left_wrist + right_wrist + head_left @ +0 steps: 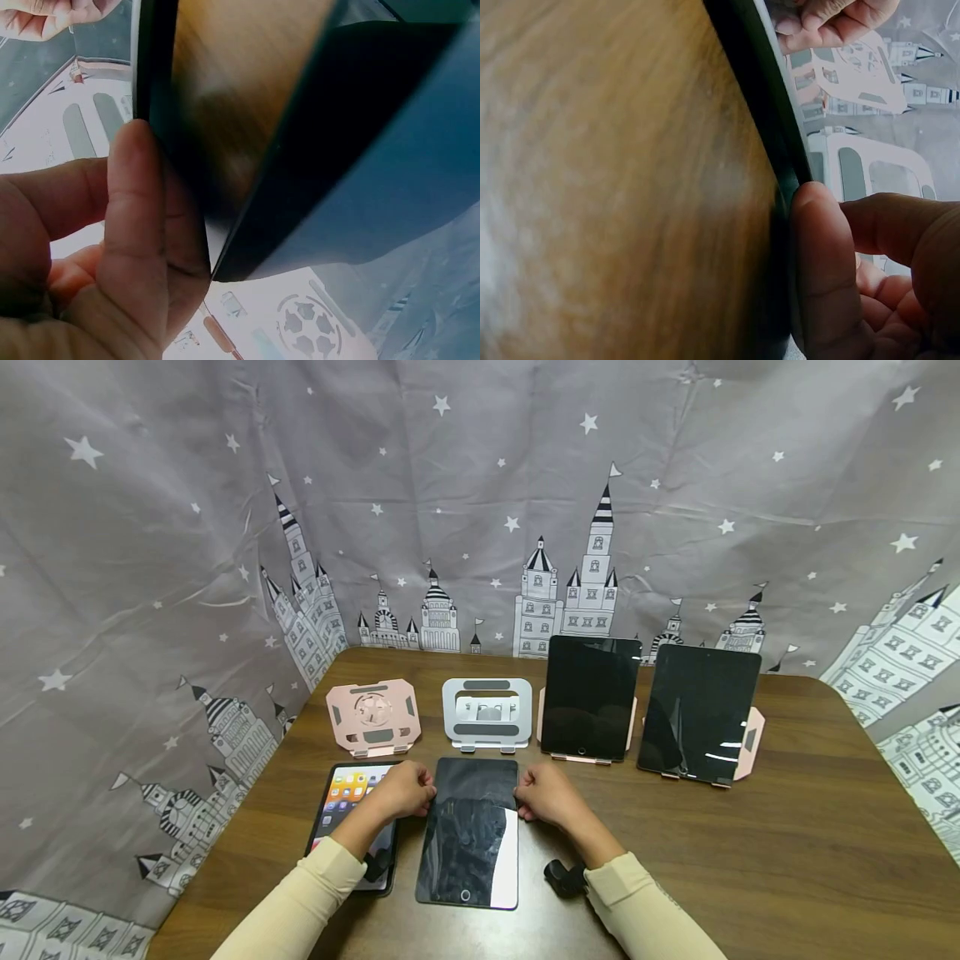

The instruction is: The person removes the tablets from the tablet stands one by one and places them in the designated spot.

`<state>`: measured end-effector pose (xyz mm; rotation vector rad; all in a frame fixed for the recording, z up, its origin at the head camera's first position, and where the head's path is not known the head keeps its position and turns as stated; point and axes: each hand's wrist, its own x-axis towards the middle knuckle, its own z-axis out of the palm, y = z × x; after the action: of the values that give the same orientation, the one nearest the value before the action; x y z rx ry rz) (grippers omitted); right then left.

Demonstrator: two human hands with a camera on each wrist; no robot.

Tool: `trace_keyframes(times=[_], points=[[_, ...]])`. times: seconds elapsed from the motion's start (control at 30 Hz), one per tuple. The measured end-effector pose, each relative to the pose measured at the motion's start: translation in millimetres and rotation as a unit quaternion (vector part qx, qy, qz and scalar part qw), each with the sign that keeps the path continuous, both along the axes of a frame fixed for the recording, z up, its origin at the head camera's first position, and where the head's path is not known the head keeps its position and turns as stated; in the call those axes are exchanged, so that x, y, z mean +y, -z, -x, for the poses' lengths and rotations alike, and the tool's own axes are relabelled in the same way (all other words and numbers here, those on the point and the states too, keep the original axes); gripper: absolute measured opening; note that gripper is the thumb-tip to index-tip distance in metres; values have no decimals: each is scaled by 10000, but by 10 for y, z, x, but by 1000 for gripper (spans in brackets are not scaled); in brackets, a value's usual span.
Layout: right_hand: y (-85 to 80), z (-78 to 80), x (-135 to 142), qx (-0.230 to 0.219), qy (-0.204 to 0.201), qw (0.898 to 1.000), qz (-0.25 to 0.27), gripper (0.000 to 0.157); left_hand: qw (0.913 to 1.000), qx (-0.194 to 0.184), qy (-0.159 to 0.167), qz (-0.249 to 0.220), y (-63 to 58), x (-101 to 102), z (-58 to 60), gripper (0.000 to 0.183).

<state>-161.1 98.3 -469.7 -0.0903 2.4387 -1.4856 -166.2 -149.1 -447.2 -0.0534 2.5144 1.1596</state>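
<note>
A tablet (467, 835) with a dark screen stands between both hands, its home button toward the person. My left hand (405, 789) pinches its left edge near the far corner, fingers curled. At the opposite edge my right hand (550, 793) does the same. In the left wrist view the thumb and fingers of the left hand (135, 247) meet at the tablet's black edge. The right wrist view has the right hand (877, 277) with its thumb along the thin rim. Partly under the left forearm lies a second tablet (341, 810) with a lit screen of app icons.
Behind are a pink folding stand (341, 702) and a white one (487, 730). Farther right, two dark tablets, one upright (590, 697) and one tilted (697, 710), lean on pink stands. A grey castle-print curtain (465, 468) borders the wooden table (810, 843).
</note>
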Motion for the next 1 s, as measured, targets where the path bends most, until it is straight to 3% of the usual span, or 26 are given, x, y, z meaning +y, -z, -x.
trace_keyframes(times=[0.33, 0.47, 0.6, 0.73, 0.87, 1.0], points=[[-8, -13, 16, 102, -136, 9998, -72, 21, 9999, 106, -12, 118, -28, -13, 6, 15], [-4, -19, 23, 197, -246, 9995, -59, 18, 9999, 110, -54, 49, -64, -28, 51, 13], [-20, -13, 53, 381, -357, 9986, 32, 15, 9996, 233, 133, 33, -125, -12, 134, 11], [-89, 1, 121, 897, -385, 9952, -44, 9, 9978, 484, 453, 31, -171, 68, 233, 11], [-209, 41, 221, 1496, -196, 9874, -480, 5, 9947, 712, 715, -210, -258, 213, 327, 10], [-335, 112, 360, 1734, -28, 9820, -748, 3, 9914, 868, 827, -516, -351, 400, 422, 13]])
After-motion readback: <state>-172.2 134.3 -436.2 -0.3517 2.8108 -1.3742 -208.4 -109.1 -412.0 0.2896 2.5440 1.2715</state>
